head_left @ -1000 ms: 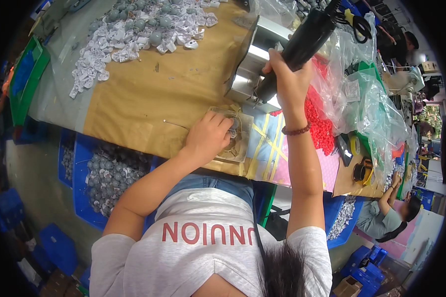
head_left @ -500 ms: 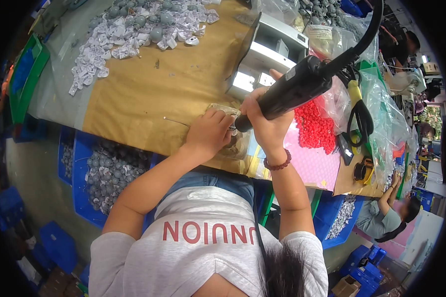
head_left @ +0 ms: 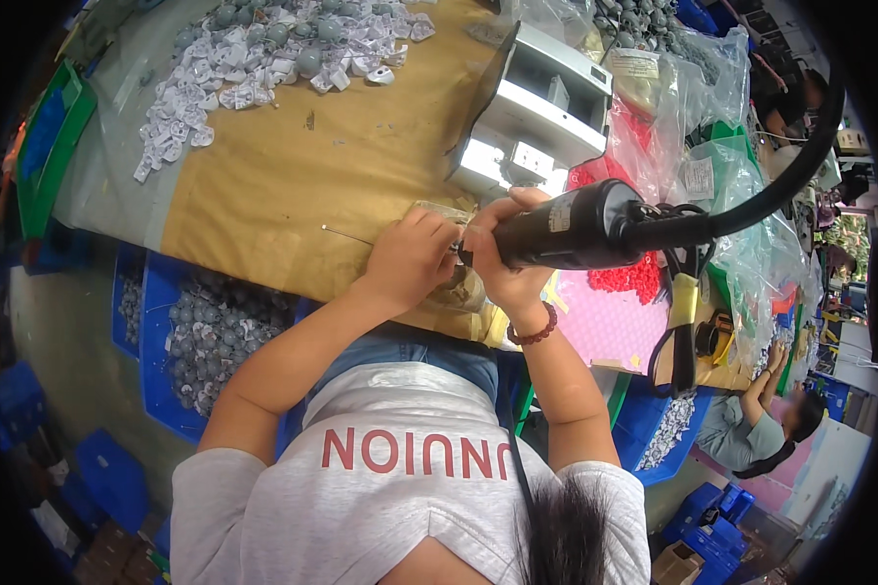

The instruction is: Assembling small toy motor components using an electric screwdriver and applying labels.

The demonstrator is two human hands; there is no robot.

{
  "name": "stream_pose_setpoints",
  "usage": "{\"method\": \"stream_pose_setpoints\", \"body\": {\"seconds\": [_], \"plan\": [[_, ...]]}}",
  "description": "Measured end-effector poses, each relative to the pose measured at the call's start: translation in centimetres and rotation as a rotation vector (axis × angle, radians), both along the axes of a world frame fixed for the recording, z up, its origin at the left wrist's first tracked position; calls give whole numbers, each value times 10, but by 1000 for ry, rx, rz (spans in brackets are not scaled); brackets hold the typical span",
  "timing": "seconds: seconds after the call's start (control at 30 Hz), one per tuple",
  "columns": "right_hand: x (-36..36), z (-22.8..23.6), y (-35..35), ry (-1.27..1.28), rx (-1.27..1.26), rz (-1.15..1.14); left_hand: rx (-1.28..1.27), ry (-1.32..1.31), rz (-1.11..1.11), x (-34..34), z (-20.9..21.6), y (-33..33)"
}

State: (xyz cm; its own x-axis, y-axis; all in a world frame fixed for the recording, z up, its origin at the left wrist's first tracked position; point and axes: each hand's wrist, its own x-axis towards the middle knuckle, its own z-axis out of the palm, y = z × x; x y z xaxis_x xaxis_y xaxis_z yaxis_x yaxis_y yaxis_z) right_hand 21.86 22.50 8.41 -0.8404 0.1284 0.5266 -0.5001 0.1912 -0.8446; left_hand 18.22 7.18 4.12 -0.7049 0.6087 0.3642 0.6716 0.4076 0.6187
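My right hand (head_left: 505,268) is wrapped round a black electric screwdriver (head_left: 561,234). The tool lies nearly level, its tip end close by my left fingers and its thick cable running off to the right. My left hand (head_left: 410,255) has its fingers curled and pinched together over a small taped block (head_left: 466,294) near the table's front edge. Whatever those fingers hold is hidden by them. A thin metal rod (head_left: 346,235) sticks out to the left from beside that hand.
White and grey plastic parts (head_left: 254,68) are heaped at the back left. A silver metal box (head_left: 556,83) stands behind my right hand. Red small parts (head_left: 624,283) lie on a pink sheet (head_left: 605,322). Blue bins (head_left: 161,380) sit below the table edge. A co-worker (head_left: 751,419) is far right.
The screwdriver has swung from slanting up and to the right to nearly level, its cable end moving right and down. My right wrist has turned with it. My left hand stays in place.
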Motion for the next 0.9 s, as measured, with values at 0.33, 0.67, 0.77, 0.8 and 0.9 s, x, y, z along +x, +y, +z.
{"method": "stream_pose_setpoints", "body": {"seconds": [0.33, 0.67, 0.77, 0.8, 0.9], "plan": [[-3, 21, 0, -183, -240, -138, -64, -54, 49, 2, 4, 4], [-2, -4, 103, -289, -381, -563, -1, -53, 6, 12, 12, -3], [16, -15, 70, -115, 264, -661, 14, -5, 21, 17, 7, -5], [25, -16, 58, -128, 438, -627, 23, 12, 22, 18, 7, -5], [28, -32, 23, -578, 19, -274, 42, 36, 10, 18, 10, -3]]}}
